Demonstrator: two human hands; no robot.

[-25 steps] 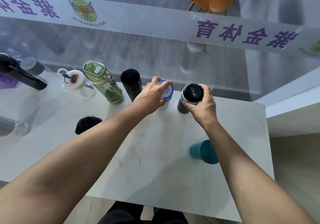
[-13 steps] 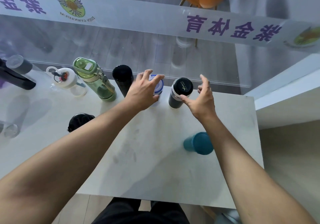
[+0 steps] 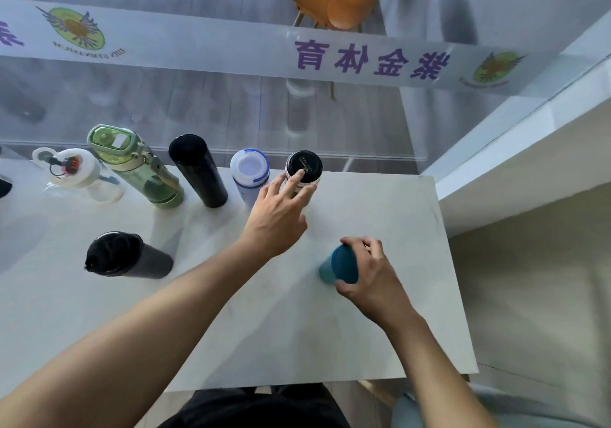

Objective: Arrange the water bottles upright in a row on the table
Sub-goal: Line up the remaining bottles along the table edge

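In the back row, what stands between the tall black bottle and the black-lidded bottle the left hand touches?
In the head view, one bottle: the white bottle with the blue-trimmed lid, upright between the tall black bottle and the black-lidded bottle under the left hand.

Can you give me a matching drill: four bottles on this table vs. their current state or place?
Things:
1. teal bottle
2. black-lidded bottle
3. green bottle
4. dark shaker bottle

States:
A. alone near the table's left side, in front of the row, no hand on it
B. right hand wrapped around it
C. in the back row, between a clear white-lidded bottle and a tall black one
D. at the right end of the back row, left hand fingers on its lid

Pairs: 1-B, 2-D, 3-C, 4-A
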